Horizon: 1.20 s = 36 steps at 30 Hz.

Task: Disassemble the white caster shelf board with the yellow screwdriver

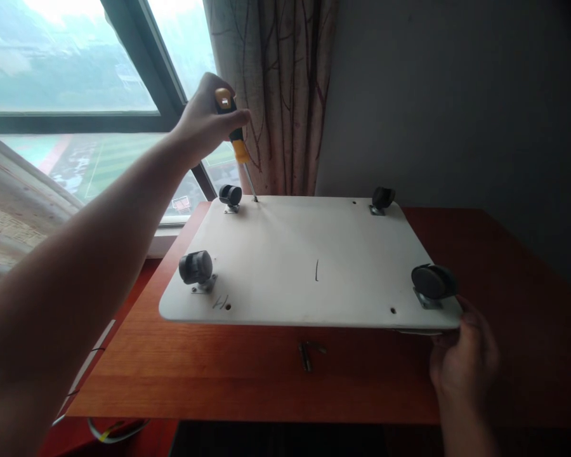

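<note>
My left hand [214,120] is wrapped round the yellow and black handle of a screwdriver [240,151]. Its shaft slants down to a hole or screw near the far left edge of a white board [285,254], beside a black caster [230,195]. At the board's near right corner, my right hand [466,355] grips the edge, thumb on the side and fingers partly hidden underneath. Just above that hand stands another caster [433,282]. More casters sit at the near left corner [196,268] and the far right corner [383,198].
The board lies on a reddish-brown wooden table [247,381]. Several small metal screws [305,357] rest in front of it. Behind are a patterned curtain [276,95], a window [66,57] and a grey wall [447,95]. A cable [117,437] hangs below the table's front left.
</note>
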Tool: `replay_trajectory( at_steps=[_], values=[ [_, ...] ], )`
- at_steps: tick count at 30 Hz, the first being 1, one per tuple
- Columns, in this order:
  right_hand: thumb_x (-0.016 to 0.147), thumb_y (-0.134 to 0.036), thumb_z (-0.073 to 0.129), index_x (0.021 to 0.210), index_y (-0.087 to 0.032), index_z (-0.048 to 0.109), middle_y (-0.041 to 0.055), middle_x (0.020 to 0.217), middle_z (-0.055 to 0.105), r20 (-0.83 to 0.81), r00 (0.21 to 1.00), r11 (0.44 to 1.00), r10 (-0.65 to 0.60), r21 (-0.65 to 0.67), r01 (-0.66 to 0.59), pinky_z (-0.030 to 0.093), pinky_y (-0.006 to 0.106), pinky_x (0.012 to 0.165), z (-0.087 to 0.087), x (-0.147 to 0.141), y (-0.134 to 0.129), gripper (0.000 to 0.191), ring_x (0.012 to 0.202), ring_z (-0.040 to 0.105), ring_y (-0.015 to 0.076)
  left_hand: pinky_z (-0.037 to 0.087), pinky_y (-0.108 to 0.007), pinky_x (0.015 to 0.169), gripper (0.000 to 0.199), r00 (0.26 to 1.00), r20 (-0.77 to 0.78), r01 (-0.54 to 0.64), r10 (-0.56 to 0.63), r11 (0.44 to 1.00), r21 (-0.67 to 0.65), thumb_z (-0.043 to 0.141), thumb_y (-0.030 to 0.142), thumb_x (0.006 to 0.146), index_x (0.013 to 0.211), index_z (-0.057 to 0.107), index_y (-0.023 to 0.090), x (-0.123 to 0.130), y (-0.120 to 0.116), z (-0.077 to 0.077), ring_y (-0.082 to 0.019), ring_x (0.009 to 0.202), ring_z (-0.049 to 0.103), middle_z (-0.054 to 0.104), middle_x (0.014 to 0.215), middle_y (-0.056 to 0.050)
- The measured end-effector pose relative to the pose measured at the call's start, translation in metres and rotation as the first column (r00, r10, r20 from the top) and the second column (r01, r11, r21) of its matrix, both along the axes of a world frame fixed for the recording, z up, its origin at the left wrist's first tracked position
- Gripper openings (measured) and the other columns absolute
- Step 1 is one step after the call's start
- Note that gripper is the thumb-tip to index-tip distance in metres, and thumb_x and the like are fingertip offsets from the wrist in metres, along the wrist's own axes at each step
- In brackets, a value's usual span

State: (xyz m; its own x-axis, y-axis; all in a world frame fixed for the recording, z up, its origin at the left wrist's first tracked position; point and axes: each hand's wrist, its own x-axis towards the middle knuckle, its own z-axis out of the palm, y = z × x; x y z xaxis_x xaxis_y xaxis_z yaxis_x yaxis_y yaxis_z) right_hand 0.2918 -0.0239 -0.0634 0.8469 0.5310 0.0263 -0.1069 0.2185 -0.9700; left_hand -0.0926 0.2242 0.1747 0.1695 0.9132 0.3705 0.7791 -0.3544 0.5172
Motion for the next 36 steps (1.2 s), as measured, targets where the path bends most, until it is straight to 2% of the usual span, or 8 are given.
replay_trajectory(
  at_steps=[4,9,15,24,29,32,34,36],
  values=[
    [0.074,-0.038,0.07,0.104,-0.015,0.073,0.0074,0.1,0.067,0.0,1.0,1.0,-0.011,-0.01,0.011,0.042,0.023,0.053,0.002,-0.001,0.0,0.038,0.075,0.06,0.0155,0.055,-0.046,0.099,0.054,0.941,0.333,0.105,-0.056,0.986,-0.131,0.063,0.02,0.075,0.124,0.043,0.032,0.006,-0.01,0.004,-0.021,0.107,0.071,0.069,0.126,-0.003],
    [0.075,-0.035,0.069,0.103,-0.015,0.073,0.0057,0.097,0.067,-0.006,1.0,1.0,0.003,0.007,-0.003,0.043,0.024,0.057,0.003,-0.001,0.0,0.035,0.075,0.059,0.015,0.056,-0.047,0.096,0.048,0.953,0.287,0.116,-0.102,0.993,-0.032,0.071,0.033,0.078,0.119,0.047,0.029,0.01,-0.007,0.001,-0.022,0.099,0.071,0.072,0.113,-0.004],
    [0.078,-0.034,0.066,0.106,-0.015,0.073,0.0059,0.099,0.067,0.001,1.0,1.0,0.002,-0.001,-0.002,0.042,0.025,0.058,0.002,-0.001,-0.001,0.035,0.075,0.058,0.0145,0.055,-0.041,0.094,0.061,0.94,0.33,0.124,-0.081,0.986,-0.11,0.063,0.012,0.077,0.133,0.042,0.025,0.009,-0.003,-0.001,-0.02,0.108,0.071,0.07,0.124,-0.008],
    [0.077,-0.036,0.067,0.106,-0.015,0.072,0.0069,0.099,0.066,0.022,1.0,1.0,0.012,-0.012,-0.011,0.04,0.024,0.054,0.0,0.001,0.0,0.036,0.074,0.058,0.0153,0.056,-0.049,0.099,0.036,0.91,0.377,0.2,-0.171,0.979,-0.039,0.077,0.038,0.077,0.105,0.058,0.028,0.006,-0.005,-0.002,-0.022,0.108,0.071,0.072,0.12,-0.002],
    [0.077,-0.033,0.066,0.104,-0.014,0.072,0.0057,0.097,0.066,0.026,1.0,1.0,0.015,0.01,-0.016,0.04,0.025,0.057,0.0,0.001,-0.001,0.033,0.072,0.057,0.0146,0.061,-0.042,0.094,0.026,0.865,0.475,0.131,-0.163,0.986,0.101,0.064,0.034,0.082,0.104,0.052,0.029,0.015,-0.011,0.009,-0.017,0.095,0.071,0.07,0.116,0.003],
    [0.077,-0.032,0.066,0.104,-0.014,0.072,0.0057,0.097,0.067,0.019,1.0,1.0,0.004,0.009,-0.004,0.039,0.025,0.056,-0.001,0.002,-0.001,0.033,0.072,0.057,0.0148,0.062,-0.039,0.083,0.034,0.944,0.324,0.037,-0.063,0.995,0.087,0.062,0.03,0.078,0.11,0.054,0.029,0.023,-0.02,0.015,-0.018,0.089,0.07,0.07,0.117,0.001],
    [0.077,-0.032,0.065,0.105,-0.014,0.072,0.0057,0.098,0.067,0.019,1.0,1.0,0.006,0.004,-0.006,0.038,0.025,0.056,-0.001,0.002,0.0,0.034,0.074,0.058,0.0152,0.06,-0.04,0.077,0.036,0.998,0.057,0.029,-0.033,0.996,0.08,0.064,0.031,0.076,0.111,0.059,0.024,0.029,-0.025,0.013,-0.022,0.087,0.069,0.071,0.111,-0.005],
    [0.077,-0.033,0.066,0.106,-0.014,0.072,0.0058,0.098,0.067,0.013,1.0,1.0,0.007,0.002,-0.007,0.039,0.025,0.057,-0.001,0.002,0.0,0.035,0.076,0.058,0.0157,0.056,-0.041,0.075,0.033,0.954,-0.297,0.049,-0.024,0.996,0.075,0.065,0.033,0.078,0.107,0.065,0.018,0.034,-0.025,0.004,-0.027,0.088,0.069,0.071,0.1,-0.01]
  ],
)
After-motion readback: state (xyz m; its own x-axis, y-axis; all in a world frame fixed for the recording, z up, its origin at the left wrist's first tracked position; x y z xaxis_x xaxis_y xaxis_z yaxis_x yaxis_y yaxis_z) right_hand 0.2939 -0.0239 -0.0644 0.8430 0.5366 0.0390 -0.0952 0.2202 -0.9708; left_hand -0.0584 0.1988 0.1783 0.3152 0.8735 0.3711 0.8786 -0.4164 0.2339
